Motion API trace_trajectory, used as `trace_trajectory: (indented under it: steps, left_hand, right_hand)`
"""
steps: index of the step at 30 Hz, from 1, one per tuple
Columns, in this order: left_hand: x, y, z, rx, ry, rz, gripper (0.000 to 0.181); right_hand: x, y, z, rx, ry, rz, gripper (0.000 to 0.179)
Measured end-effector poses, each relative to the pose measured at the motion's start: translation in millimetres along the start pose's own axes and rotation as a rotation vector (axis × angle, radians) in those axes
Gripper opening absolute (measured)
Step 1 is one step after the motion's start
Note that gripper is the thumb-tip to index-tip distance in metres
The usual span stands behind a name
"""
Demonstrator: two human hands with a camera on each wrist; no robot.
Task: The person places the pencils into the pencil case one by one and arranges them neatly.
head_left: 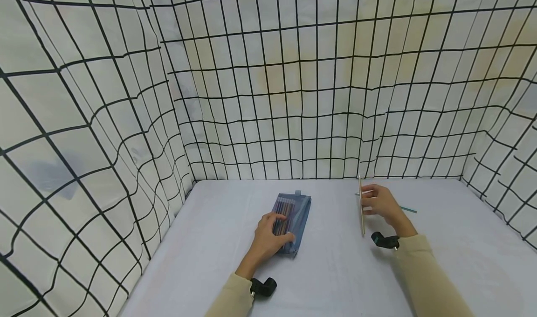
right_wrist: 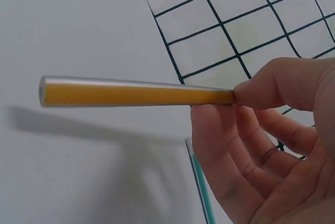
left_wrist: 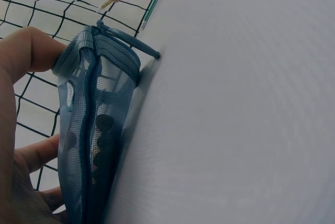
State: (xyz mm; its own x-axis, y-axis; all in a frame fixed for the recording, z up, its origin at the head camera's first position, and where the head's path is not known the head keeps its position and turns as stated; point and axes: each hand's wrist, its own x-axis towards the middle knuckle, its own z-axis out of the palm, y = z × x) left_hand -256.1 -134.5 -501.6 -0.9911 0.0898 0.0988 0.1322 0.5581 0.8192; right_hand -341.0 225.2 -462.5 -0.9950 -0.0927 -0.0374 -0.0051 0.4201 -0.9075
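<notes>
A blue see-through mesh pencil case (head_left: pixel 301 214) lies on the table with several pencils showing inside. My left hand (head_left: pixel 268 235) rests on its upper face, thumb and fingers spread and slightly bent. In the left wrist view, the zipper (left_wrist: pixel 91 103) runs along the case's side and a strap (left_wrist: pixel 131 41) sticks out at one end. My right hand (head_left: pixel 382 203) pinches a yellow-and-silver striped pencil (right_wrist: pixel 136 93) between thumb and fingertips. The pencil is held above the table, its blunt end toward the wrist camera. A teal pencil (head_left: pixel 408 210) lies partly hidden behind the right hand.
A white cloth covers the table (head_left: pixel 331 270). Black grid netting (head_left: pixel 285 93) over pale sheeting rises at the back and along both sides. A black wrist camera (head_left: pixel 263 287) sits by the left cuff, another wrist camera (head_left: pixel 383 240) by the right.
</notes>
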Motion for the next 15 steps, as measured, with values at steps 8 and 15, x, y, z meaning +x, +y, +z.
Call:
trace_trajectory:
  steps: [8, 15]
  left_hand:
    - [0.1, -0.7, 0.3, 0.007, 0.003, -0.006, 0.059]
    - [0.6, -0.9, 1.1, 0.015, 0.005, -0.013, 0.059]
  right_hand:
    - [2.0, -3, 16, 0.011, -0.032, 0.023, 0.047]
    - [2.9, -7, 32, 0.046, -0.068, 0.032, 0.046]
